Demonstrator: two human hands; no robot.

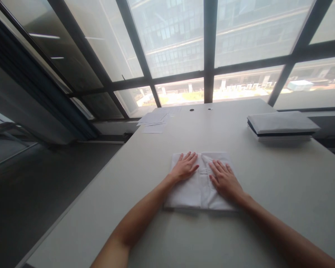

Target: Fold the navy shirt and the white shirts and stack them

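A folded white garment (194,193) lies flat in the middle of the pale table (268,175), its collar towards the window. My left hand (185,167) rests palm down on its left half, fingers stretched out. On the right half my right hand (225,178) also lies flat, fingers spread. Neither hand grips anything.
A stack of folded grey and white cloths (281,126) sits at the table's far right. Several loose white sheets of paper (153,121) lie at the far left corner. Two small round holes (191,109) mark the far edge. Large windows stand behind; dark floor lies to the left.
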